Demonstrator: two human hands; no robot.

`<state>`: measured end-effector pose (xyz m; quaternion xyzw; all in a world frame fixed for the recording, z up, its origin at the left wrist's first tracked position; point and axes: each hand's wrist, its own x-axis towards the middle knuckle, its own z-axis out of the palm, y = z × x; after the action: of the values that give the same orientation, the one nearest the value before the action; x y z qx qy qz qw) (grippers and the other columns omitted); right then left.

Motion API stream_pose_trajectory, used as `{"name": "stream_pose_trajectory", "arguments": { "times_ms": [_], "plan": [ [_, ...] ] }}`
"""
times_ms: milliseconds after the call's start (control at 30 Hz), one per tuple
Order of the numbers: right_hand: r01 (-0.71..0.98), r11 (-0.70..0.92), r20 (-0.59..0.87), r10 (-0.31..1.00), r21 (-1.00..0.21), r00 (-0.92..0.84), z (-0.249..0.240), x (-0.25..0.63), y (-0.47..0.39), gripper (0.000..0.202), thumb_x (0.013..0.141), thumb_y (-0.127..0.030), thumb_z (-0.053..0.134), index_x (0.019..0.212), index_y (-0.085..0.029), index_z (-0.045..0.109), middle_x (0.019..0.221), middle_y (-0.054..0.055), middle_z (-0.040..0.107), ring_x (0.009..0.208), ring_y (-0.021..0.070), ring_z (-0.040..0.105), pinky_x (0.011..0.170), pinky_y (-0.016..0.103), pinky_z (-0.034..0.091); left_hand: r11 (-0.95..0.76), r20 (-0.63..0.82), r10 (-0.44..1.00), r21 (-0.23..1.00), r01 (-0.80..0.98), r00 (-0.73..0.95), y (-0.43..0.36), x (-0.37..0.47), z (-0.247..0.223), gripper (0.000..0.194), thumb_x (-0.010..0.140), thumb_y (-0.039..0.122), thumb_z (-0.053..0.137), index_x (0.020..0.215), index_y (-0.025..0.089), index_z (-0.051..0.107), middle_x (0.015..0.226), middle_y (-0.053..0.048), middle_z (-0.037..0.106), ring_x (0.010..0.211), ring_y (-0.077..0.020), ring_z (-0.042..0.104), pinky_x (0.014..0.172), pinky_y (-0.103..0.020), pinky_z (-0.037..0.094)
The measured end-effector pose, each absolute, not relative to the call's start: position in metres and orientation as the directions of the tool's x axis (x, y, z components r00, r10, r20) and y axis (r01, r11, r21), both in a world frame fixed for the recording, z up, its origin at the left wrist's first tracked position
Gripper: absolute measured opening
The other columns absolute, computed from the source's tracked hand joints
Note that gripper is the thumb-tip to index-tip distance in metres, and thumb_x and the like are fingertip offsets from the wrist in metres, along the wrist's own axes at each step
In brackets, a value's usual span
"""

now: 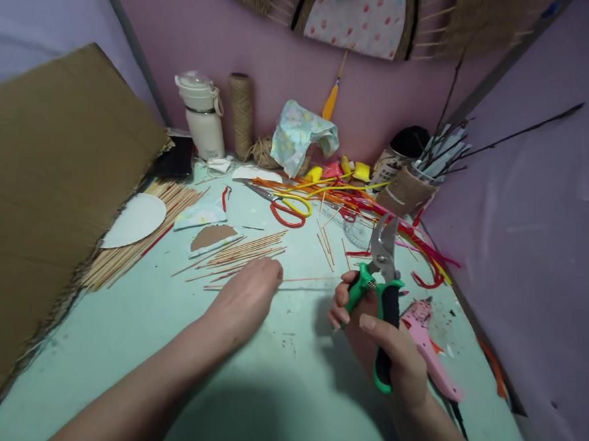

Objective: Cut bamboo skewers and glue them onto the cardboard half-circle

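- The right hand (405, 360) has its fingers wrapped round green-and-black pruning shears (391, 304), thumb across one handle and the other fingers around the second; the blades point up and away, tips apart.
- The left hand (249, 293) is low over the counter (296, 407), its fingers (272, 268) curled together; a thin stick (311, 279) runs from beside them towards the right hand. Their tips are hidden, so whether they pinch it I cannot tell.
- Loose sticks (249, 250) lie just beyond the left hand, near a half-round brown piece (213, 237) edged with cloth.
- The counter is pale green and marked with small dark specks. A pink glue gun (435, 361) lies beside the right hand.
- Farther back are scissors (275, 196) with red and yellow handles, a clear protractor (359, 233) and orange and yellow strips (342, 189).
- A large cardboard sheet (56, 168) slants in at the left, next to a white rounded piece (139, 220).
- Along the back stand a white bottle (205, 129), a cone of twine (242, 117) and a container (405, 190) with twigs.
- A burlap hanging (356, 17) is on the purple wall (183, 34).
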<state>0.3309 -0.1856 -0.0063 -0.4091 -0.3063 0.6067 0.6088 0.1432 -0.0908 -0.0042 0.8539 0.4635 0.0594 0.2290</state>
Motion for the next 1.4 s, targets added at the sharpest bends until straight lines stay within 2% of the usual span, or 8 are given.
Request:
{"name": "stream_pose_trajectory", "arguments": {
  "times_ms": [100,233,400,500,667,833,1000,1400],
  "plan": [
    [-0.493,-0.129,-0.143,0.990,-0.861,-0.010,-0.006,0.332,-0.189,0.042,0.077,-0.038,0.066,0.115,-0.027,0.053,0.095,0.003,0.047,0.079,0.0177,0.044,0.073,0.034,0.039,-0.342,-0.130,0.867,0.547,0.764,0.481,-0.080,0.133,0.000,0.020,0.093,0.024,0.038,0.085,0.020,0.056,0.083,-0.003,0.062,0.077,-0.0194,0.055,0.070,-0.032,0.041],
    [-0.435,-0.264,-0.224,0.964,-0.861,-0.143,-0.009,0.334,-0.192,0.048,0.077,-0.040,0.068,0.120,-0.026,0.052,0.098,0.003,0.050,0.080,0.0173,0.046,0.075,0.033,0.037,-0.316,-0.061,0.890,0.632,0.708,0.451,-0.073,0.127,-0.001,0.022,0.091,0.026,0.040,0.090,0.021,0.062,0.091,-0.003,0.069,0.086,-0.0204,0.060,0.076,-0.032,0.043],
    [-0.231,-0.378,-0.324,0.915,-0.897,-0.241,-0.006,0.335,-0.190,0.049,0.077,-0.038,0.065,0.121,-0.023,0.052,0.097,0.003,0.052,0.082,0.0184,0.046,0.075,0.033,0.037,-0.320,0.005,0.902,0.678,0.662,0.432,-0.070,0.123,-0.003,0.025,0.090,0.028,0.044,0.097,0.021,0.067,0.104,-0.004,0.072,0.097,-0.0219,0.063,0.086,-0.034,0.045],
    [-0.101,-0.437,-0.394,0.873,-0.894,-0.289,-0.002,0.333,-0.188,0.040,0.075,-0.033,0.061,0.113,-0.022,0.054,0.095,0.002,0.054,0.081,0.0179,0.047,0.075,0.033,0.037,-0.299,0.020,0.914,0.709,0.639,0.406,-0.068,0.121,-0.001,0.027,0.088,0.027,0.046,0.102,0.021,0.069,0.109,-0.004,0.072,0.101,-0.0223,0.063,0.089,-0.035,0.046],
    [0.062,-0.439,-0.434,0.839,-0.896,-0.327,0.003,0.330,-0.188,0.030,0.073,-0.026,0.059,0.102,-0.022,0.053,0.097,0.001,0.055,0.088,0.0185,0.048,0.082,0.033,0.036,-0.216,-0.006,0.939,0.766,0.605,0.344,-0.068,0.123,0.009,0.026,0.086,0.026,0.050,0.101,0.022,0.071,0.106,-0.004,0.073,0.099,-0.0213,0.065,0.089,-0.034,0.047],
    [0.091,-0.433,-0.435,0.826,-0.897,-0.358,0.003,0.327,-0.188,0.031,0.072,-0.024,0.056,0.103,-0.021,0.051,0.098,0.002,0.055,0.091,0.0197,0.049,0.081,0.034,0.037,-0.206,-0.034,0.922,0.800,0.564,0.385,-0.075,0.128,0.019,0.022,0.084,0.025,0.054,0.095,0.021,0.073,0.098,-0.002,0.075,0.091,-0.0187,0.067,0.085,-0.030,0.049],
    [0.113,-0.417,-0.428,0.827,-0.902,-0.364,0.005,0.327,-0.188,0.034,0.073,-0.025,0.055,0.107,-0.019,0.051,0.098,0.003,0.056,0.092,0.0202,0.049,0.080,0.033,0.037,-0.235,-0.044,0.896,0.798,0.555,0.442,-0.081,0.133,0.021,0.021,0.085,0.022,0.054,0.092,0.022,0.074,0.097,0.000,0.076,0.093,-0.0178,0.067,0.082,-0.027,0.048],
    [0.115,-0.419,-0.430,0.824,-0.901,-0.368,0.003,0.327,-0.190,0.033,0.073,-0.025,0.053,0.106,-0.021,0.051,0.097,0.002,0.055,0.091,0.0195,0.049,0.079,0.033,0.036,-0.285,-0.051,0.868,0.764,0.579,0.494,-0.085,0.137,0.018,0.023,0.086,0.018,0.052,0.093,0.023,0.074,0.095,0.000,0.075,0.089,-0.0170,0.067,0.080,-0.028,0.046]
  ]
}}
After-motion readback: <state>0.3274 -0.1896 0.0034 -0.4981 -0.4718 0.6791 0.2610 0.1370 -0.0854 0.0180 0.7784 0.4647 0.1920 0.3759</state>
